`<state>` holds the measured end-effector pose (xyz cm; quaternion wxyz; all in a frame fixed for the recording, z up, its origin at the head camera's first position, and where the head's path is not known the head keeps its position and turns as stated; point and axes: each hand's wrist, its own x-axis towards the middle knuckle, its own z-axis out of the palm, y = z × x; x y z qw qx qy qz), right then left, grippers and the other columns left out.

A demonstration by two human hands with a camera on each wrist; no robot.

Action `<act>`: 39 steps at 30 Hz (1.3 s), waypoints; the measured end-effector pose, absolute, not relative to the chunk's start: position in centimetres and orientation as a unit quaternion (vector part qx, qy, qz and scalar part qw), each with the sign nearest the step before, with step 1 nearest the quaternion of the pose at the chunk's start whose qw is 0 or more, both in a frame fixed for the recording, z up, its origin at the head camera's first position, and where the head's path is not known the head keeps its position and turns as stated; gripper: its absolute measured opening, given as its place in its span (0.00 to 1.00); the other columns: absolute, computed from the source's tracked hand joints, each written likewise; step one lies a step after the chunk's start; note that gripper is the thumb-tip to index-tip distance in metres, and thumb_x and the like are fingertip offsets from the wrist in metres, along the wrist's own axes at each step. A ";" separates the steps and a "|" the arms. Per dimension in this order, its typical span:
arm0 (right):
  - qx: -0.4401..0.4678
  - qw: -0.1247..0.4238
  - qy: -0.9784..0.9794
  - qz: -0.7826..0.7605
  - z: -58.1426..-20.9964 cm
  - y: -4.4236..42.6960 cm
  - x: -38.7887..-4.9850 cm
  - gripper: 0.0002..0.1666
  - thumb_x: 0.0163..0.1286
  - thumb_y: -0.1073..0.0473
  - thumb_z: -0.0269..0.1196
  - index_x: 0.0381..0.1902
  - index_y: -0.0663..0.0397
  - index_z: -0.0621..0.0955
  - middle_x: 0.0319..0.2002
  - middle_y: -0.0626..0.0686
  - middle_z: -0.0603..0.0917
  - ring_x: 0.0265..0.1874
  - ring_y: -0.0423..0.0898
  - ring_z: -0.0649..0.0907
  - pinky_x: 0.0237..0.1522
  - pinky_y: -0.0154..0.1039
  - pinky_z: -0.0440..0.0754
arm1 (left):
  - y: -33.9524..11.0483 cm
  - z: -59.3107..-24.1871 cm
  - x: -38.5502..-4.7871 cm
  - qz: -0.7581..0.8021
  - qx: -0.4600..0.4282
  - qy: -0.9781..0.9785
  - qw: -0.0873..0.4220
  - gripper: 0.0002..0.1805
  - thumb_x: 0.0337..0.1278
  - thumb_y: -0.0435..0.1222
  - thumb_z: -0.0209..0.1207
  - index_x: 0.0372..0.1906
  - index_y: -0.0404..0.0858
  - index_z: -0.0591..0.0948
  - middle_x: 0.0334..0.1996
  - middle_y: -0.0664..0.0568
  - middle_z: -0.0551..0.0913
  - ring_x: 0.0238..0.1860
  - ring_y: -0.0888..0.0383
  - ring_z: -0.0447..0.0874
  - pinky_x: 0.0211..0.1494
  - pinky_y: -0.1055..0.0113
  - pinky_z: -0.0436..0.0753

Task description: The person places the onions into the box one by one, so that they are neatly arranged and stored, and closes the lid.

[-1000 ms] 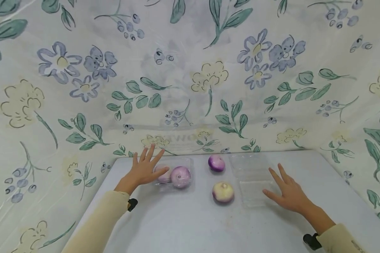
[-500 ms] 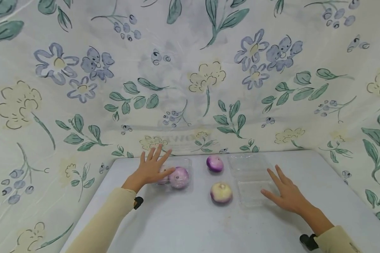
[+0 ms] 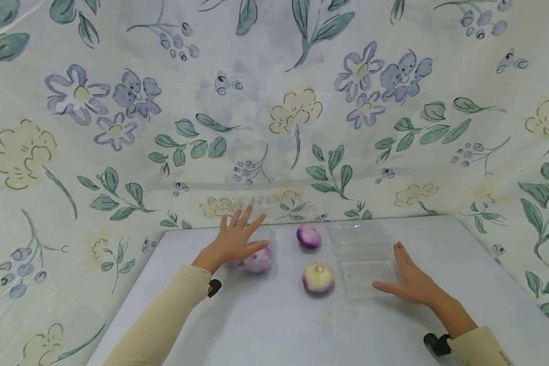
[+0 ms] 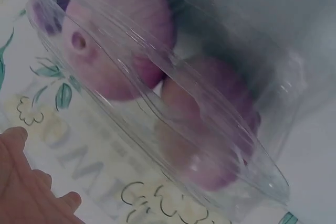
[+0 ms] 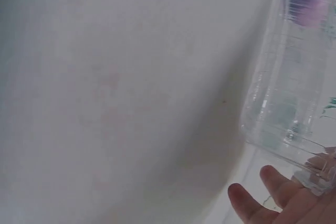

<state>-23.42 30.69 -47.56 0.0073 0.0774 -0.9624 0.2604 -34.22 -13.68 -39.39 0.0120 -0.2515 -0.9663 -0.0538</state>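
My left grip (image 3: 235, 241), spread, slid right over the left onion box (image 3: 272, 243); right grip (image 3: 414, 284) fingers drew together, thumb apart, better aligned beside the right-hand open box (image 3: 369, 277).

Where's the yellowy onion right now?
In the head view, the yellowy onion sits on the table, just right of centre. It is in front of the loose purple onion and just left of the open clear box.

open container (image 3: 370, 278): clear glossy plastic | purple onion (image 3: 308, 237): smooth, shiny | tabletop (image 3: 265, 325): smooth, matt | backdrop (image 3: 274, 66): glossy sheet
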 end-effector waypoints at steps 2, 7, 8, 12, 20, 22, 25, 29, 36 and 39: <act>0.075 0.007 -0.960 0.269 -47.5 30.7 -23.4 0.75 0.55 0.30 0.68 0.74 0.79 0.43 0.75 0.77 0.42 0.73 0.75 0.51 0.68 0.71 0.57 | -13.0 -39.3 -34.0 -0.053 -0.255 -0.965 0.009 0.45 0.64 0.65 0.48 0.80 0.53 0.50 0.81 0.42 0.35 0.79 0.34 0.34 0.73 0.29 0.32; 0.074 -0.003 -0.954 0.292 -47.5 30.7 -23.5 0.75 0.54 0.33 0.70 0.74 0.79 0.43 0.75 0.77 0.41 0.73 0.75 0.49 0.69 0.71 0.54 | -11.5 -39.4 -33.4 -0.037 -0.271 -0.962 0.001 0.45 0.64 0.66 0.47 0.80 0.54 0.49 0.81 0.42 0.35 0.79 0.35 0.35 0.73 0.30 0.33; 0.072 -0.004 -0.952 0.297 -47.5 30.8 -23.5 0.76 0.54 0.33 0.71 0.74 0.79 0.43 0.75 0.77 0.41 0.73 0.75 0.49 0.69 0.71 0.53 | -11.1 -39.5 -33.2 -0.035 -0.276 -0.961 0.000 0.45 0.64 0.66 0.46 0.80 0.55 0.48 0.81 0.43 0.35 0.79 0.35 0.35 0.74 0.30 0.34; 0.070 -0.004 -0.943 0.324 -47.3 31.0 -23.6 0.76 0.53 0.37 0.73 0.74 0.79 0.42 0.75 0.77 0.40 0.74 0.75 0.46 0.69 0.72 0.50 | -9.6 -39.3 -32.8 -0.044 -0.296 -0.954 0.002 0.44 0.65 0.66 0.46 0.80 0.56 0.47 0.81 0.43 0.35 0.79 0.36 0.36 0.74 0.31 0.36; 0.051 -0.021 -0.929 0.366 -47.3 31.1 -23.4 0.77 0.52 0.40 0.75 0.75 0.76 0.39 0.75 0.77 0.39 0.73 0.76 0.49 0.69 0.72 0.50 | -7.2 -40.1 -32.3 -0.049 -0.328 -0.943 -0.020 0.44 0.66 0.67 0.43 0.80 0.56 0.46 0.81 0.46 0.33 0.80 0.39 0.33 0.75 0.32 0.38; 0.049 -0.025 -0.927 0.370 -47.4 31.0 -23.4 0.77 0.52 0.39 0.75 0.75 0.75 0.39 0.75 0.76 0.38 0.72 0.76 0.51 0.69 0.72 0.50 | -7.0 -40.3 -32.1 -0.056 -0.333 -0.941 -0.019 0.45 0.65 0.67 0.45 0.80 0.56 0.46 0.81 0.47 0.33 0.80 0.40 0.34 0.76 0.33 0.37; 0.059 -0.023 -0.925 0.376 -47.5 30.9 -23.4 0.77 0.53 0.40 0.75 0.75 0.76 0.38 0.75 0.76 0.38 0.71 0.76 0.56 0.68 0.73 0.53 | -6.9 -40.5 -32.0 -0.069 -0.332 -0.941 -0.013 0.46 0.64 0.66 0.48 0.80 0.55 0.47 0.81 0.48 0.33 0.80 0.41 0.34 0.76 0.34 0.36; 0.068 -0.019 -0.924 0.376 -47.5 30.8 -23.6 0.76 0.54 0.41 0.74 0.75 0.76 0.38 0.75 0.76 0.38 0.70 0.76 0.58 0.68 0.72 0.55 | -6.6 -40.5 -31.9 -0.073 -0.344 -0.936 -0.015 0.48 0.63 0.66 0.50 0.80 0.55 0.45 0.81 0.48 0.33 0.80 0.42 0.33 0.76 0.34 0.36; 0.059 -0.026 -0.925 0.375 -47.3 30.7 -23.6 0.76 0.54 0.40 0.74 0.75 0.75 0.38 0.75 0.76 0.38 0.71 0.75 0.58 0.68 0.72 0.54 | -5.1 -40.5 -31.5 -0.116 -0.371 -0.921 -0.008 0.50 0.60 0.64 0.55 0.80 0.55 0.46 0.81 0.48 0.39 0.81 0.44 0.39 0.76 0.33 0.41; 0.052 -0.029 -0.925 0.376 -47.3 30.8 -23.5 0.77 0.54 0.39 0.74 0.75 0.74 0.37 0.76 0.76 0.38 0.71 0.75 0.57 0.68 0.73 0.53 | -4.2 -40.6 -31.2 -0.133 -0.383 -0.914 -0.023 0.50 0.59 0.64 0.56 0.80 0.55 0.47 0.81 0.50 0.40 0.81 0.47 0.38 0.76 0.34 0.41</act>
